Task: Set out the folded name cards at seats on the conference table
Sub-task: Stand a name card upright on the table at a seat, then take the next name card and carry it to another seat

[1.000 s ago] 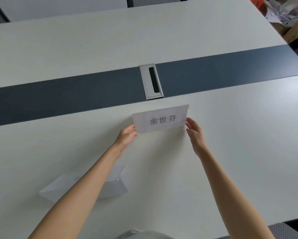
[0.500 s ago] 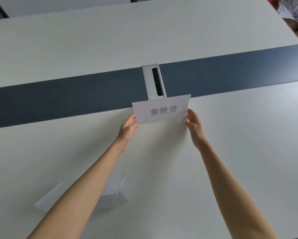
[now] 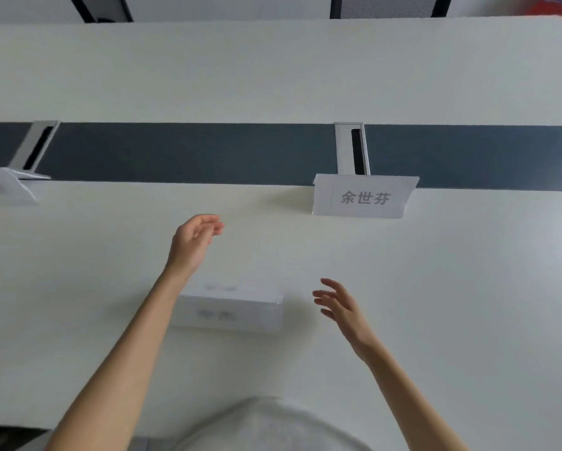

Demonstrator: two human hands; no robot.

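Both hands — left hand (image 3: 195, 242) and right hand (image 3: 341, 307) — hovered open and empty beside the blurred white folded paper name card (image 3: 229, 310) — seemingly next to be grasped.

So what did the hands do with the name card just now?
Both hands let go. The name card now stands alone by the cable slot at the dark strip. The left hand and right hand pulled back, open and empty. The other folded card is still lying near the person.

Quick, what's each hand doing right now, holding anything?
Left hand: open, holding nothing, above the table.
Right hand: open, fingers spread, holding nothing, beside the folded name card.
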